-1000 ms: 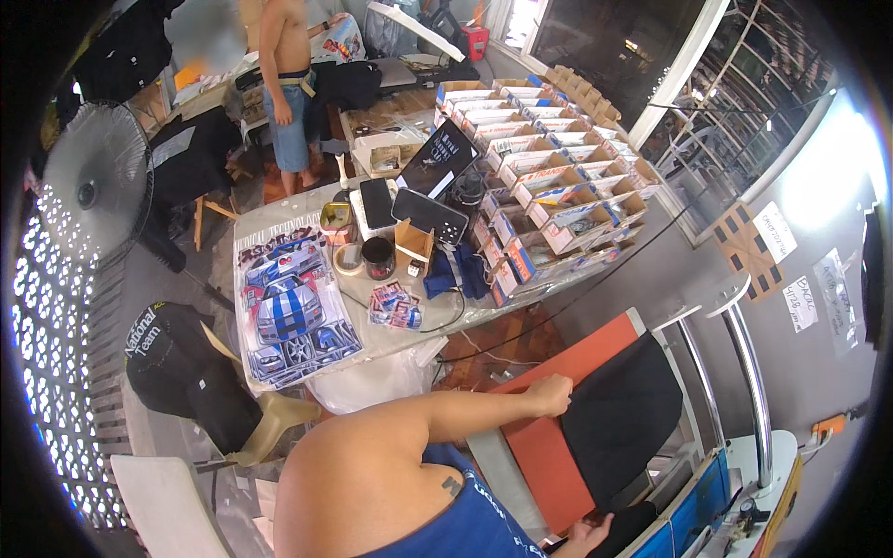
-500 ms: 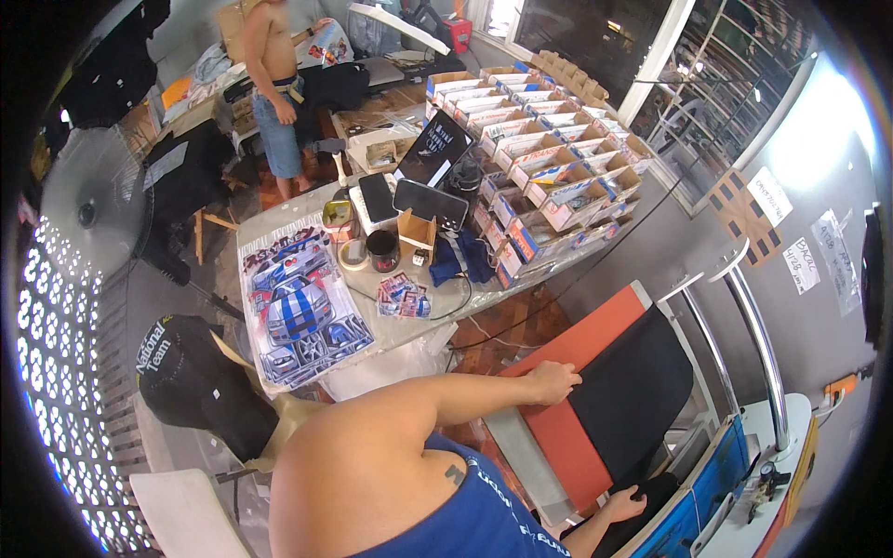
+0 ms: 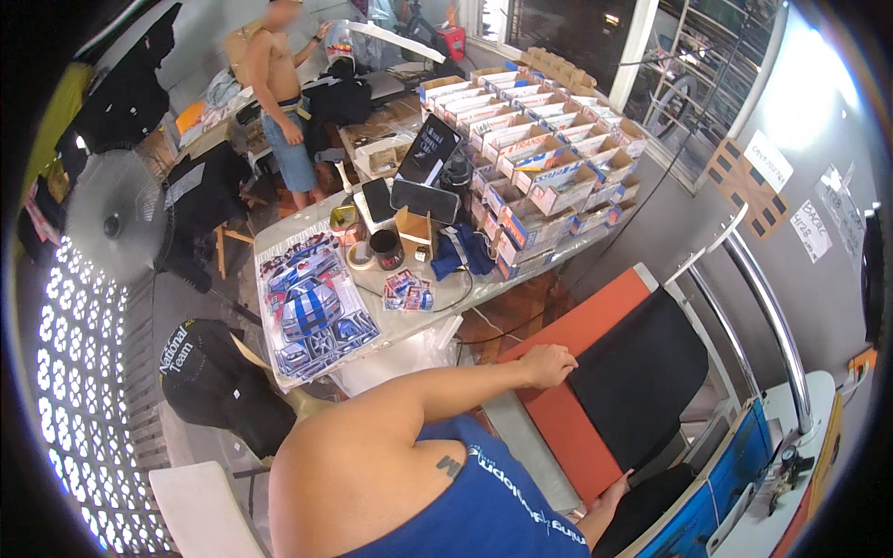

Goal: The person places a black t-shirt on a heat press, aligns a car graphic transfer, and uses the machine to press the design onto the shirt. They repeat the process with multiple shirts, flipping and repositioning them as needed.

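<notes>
At a heat press (image 3: pixel 781 423), my left hand (image 3: pixel 549 365) holds the upper left edge of a black fabric piece (image 3: pixel 642 372) between curled fingers. The piece lies flat on the orange pad (image 3: pixel 551 409). Lower down, my right hand (image 3: pixel 609 498) has its fingers closed at the piece's near corner, beside more dark fabric (image 3: pixel 651 511) hanging by the press's blue panel. My left arm and shoulder cross the lower middle of the view.
A table (image 3: pixel 484 298) holds printed car sheets, a mug, devices and stacked cardboard compartment boxes (image 3: pixel 549 167). A standing fan (image 3: pixel 113 223), a black-covered chair (image 3: pixel 214 391) and a white chair (image 3: pixel 200 507) are at left. Another person (image 3: pixel 284 107) stands at the back.
The view has shifted, putting the pad higher and further right. My right hand has moved up to the fabric's near corner. The other person's raised arm has moved slightly.
</notes>
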Available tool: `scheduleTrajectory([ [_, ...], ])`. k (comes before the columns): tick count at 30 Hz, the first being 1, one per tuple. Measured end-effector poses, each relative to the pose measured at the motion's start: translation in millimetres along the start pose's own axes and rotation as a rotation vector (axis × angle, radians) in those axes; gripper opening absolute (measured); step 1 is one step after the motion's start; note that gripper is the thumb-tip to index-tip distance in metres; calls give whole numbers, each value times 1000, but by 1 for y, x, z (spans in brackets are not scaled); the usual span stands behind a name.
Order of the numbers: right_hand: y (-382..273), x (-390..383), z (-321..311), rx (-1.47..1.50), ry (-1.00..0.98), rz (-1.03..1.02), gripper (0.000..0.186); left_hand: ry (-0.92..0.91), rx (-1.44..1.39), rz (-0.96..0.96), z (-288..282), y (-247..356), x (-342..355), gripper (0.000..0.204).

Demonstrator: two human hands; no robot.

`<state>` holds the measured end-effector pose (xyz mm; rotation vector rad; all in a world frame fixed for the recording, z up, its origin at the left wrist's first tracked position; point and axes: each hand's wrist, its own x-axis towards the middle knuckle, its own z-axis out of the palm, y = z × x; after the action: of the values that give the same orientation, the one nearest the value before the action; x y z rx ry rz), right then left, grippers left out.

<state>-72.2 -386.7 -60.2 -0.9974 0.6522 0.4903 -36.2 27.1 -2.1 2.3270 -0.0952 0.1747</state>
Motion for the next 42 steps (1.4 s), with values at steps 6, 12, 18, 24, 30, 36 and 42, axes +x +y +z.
scheduleTrajectory([
  [6,-9,-6,0,331,-156,-254,71,-95,-137,-202,-18,9,19,21],
  [12,-37,16,-30,542,123,-436,43,-134,-66,-216,-22,20,26,16],
  [18,-34,36,-67,399,371,-359,20,-111,-33,-54,-15,11,21,20],
  [24,-18,20,-38,-360,909,-431,25,-304,173,-37,-19,12,29,22],
  [30,-65,22,16,-1030,886,-894,58,9,193,454,13,31,66,46],
  [36,-81,52,51,-134,-33,-162,87,-202,350,373,49,20,84,66],
  [42,-43,-3,49,-52,168,-14,93,-183,270,460,1,7,55,54],
])
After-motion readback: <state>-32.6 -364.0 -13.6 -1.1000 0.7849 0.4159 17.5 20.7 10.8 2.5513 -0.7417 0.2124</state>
